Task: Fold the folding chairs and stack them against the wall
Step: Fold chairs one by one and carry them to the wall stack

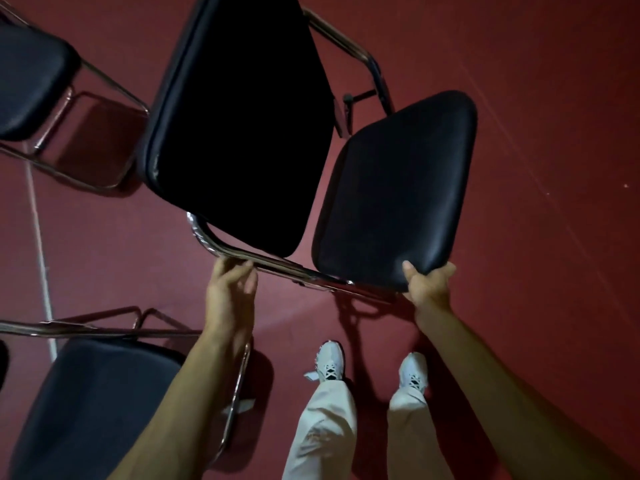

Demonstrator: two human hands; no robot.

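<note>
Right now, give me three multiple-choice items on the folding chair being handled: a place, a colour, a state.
1. Where does the right hand grip?
A. a corner of the black padded cushion
B. a chair leg
C. a shoe
2. What colour is the floor?
A. grey
B. dark red
C. green
3. The left hand is:
A. hanging free
B. flat on the floor
C. curled round the chrome frame tube
Answers: 1 A, its thumb lies on the cushion's corner; 2 B, its bare surface is red; 3 C, its fingers wrap the tube.
</note>
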